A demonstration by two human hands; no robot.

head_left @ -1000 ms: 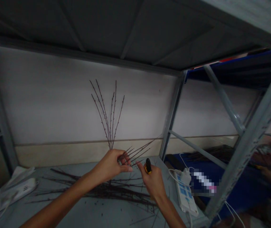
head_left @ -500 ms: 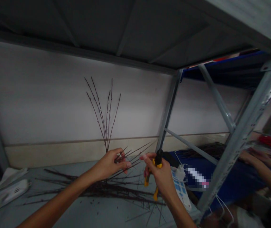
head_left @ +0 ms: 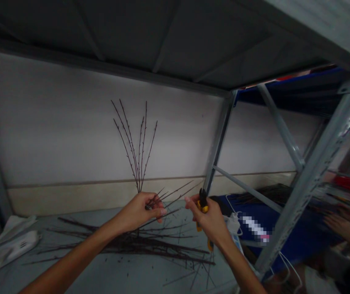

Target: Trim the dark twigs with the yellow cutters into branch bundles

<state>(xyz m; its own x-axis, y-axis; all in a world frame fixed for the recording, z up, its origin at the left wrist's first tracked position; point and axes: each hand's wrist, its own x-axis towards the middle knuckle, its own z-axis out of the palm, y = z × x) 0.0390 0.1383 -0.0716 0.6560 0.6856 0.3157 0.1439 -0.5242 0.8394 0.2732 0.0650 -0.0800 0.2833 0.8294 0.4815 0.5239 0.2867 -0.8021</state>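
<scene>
My left hand (head_left: 149, 208) is closed around several thin dark twigs (head_left: 178, 191), whose tips point right toward my other hand. Just right of it, my right hand (head_left: 207, 214) holds a pair of cutting pliers (head_left: 203, 200) with yellow handles and black jaws pointing up. The thumb and forefinger of that hand come close to the twig tips; whether they touch is unclear. Behind my left hand, a spray of budded branches (head_left: 140, 159) stands upright against the wall, its base hidden by the hand. Beneath both hands lies a pile of loose branches (head_left: 162, 247).
Cut twig bits (head_left: 196, 277) are scattered on the grey shelf surface (head_left: 101, 277). A white power strip (head_left: 18, 245) lies at left. Low overhead is a shelf (head_left: 132, 36), and a metal post (head_left: 310, 175) stands at right. Beyond it are another person's hands (head_left: 340, 224).
My right hand has moved slightly right and turned, so the pliers are more hidden behind it. My left hand keeps its hold on the twigs. The other person's hands have shifted.
</scene>
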